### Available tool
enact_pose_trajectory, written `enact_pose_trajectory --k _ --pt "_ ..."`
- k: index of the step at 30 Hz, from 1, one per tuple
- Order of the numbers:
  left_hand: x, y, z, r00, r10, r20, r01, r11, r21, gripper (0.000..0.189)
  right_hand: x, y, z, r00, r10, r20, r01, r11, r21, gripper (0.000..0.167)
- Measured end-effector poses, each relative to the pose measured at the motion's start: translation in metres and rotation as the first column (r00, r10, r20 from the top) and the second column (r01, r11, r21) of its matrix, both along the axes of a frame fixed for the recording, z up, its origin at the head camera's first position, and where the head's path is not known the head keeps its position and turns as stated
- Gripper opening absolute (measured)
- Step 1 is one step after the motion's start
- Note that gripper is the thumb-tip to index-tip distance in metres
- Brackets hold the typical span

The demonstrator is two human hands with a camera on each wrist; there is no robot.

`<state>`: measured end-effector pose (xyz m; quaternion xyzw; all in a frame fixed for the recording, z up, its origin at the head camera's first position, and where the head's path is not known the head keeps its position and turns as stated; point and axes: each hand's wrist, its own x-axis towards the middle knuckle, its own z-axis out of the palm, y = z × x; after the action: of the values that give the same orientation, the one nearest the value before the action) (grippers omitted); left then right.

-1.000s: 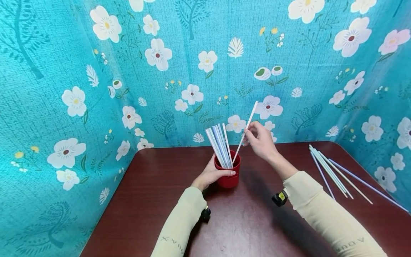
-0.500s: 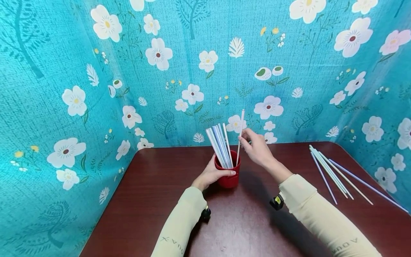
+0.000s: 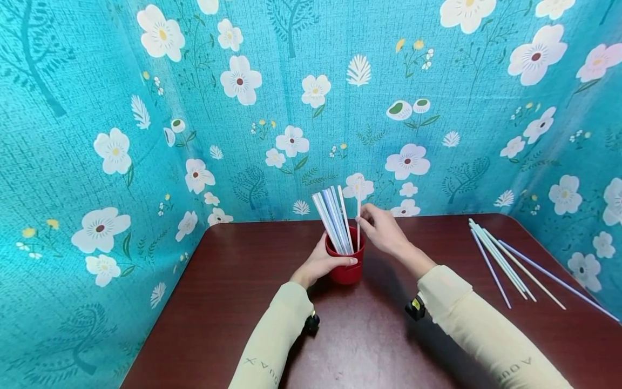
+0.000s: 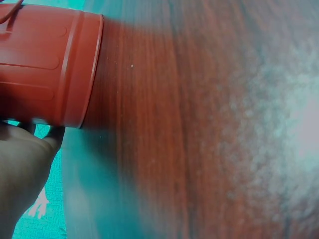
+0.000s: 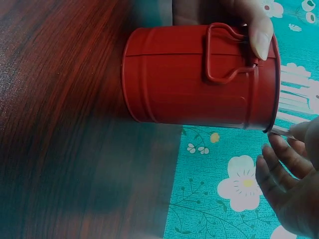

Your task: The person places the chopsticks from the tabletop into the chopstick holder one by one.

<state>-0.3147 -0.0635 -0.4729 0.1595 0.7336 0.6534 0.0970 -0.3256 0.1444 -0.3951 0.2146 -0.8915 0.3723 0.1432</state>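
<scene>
The left hand [image 3: 322,263] has its grip wrapped round a red can [image 3: 346,275], which seems to stand on the bench [image 3: 243,308]. The right hand [image 3: 383,231] pinches a pale stick [image 3: 359,202] nearly upright, its lower end inside the can. Beside it, bundled sticks [image 3: 333,221] lean left; loose sticks [image 3: 500,260] lie well apart at the right.

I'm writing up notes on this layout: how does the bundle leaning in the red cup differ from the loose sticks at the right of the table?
The bundle stands tilted in the red cup, whereas the loose sticks lie flat on the table. The bundle is gathered close together; the loose sticks fan apart toward the near side. Both groups are long, thin, straight sticks in light colours.
</scene>
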Motion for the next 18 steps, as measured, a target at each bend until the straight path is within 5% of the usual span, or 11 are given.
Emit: enact_pose_trajectory --k 18 --pt "-0.0008 0.0010 -0.0020 1.000 0.005 -0.008 -0.006 1.000 -0.007 0.091 -0.0025 -0.0086 -0.0067 0.997 0.022 0.076 -0.027 0.998 0.055 0.012"
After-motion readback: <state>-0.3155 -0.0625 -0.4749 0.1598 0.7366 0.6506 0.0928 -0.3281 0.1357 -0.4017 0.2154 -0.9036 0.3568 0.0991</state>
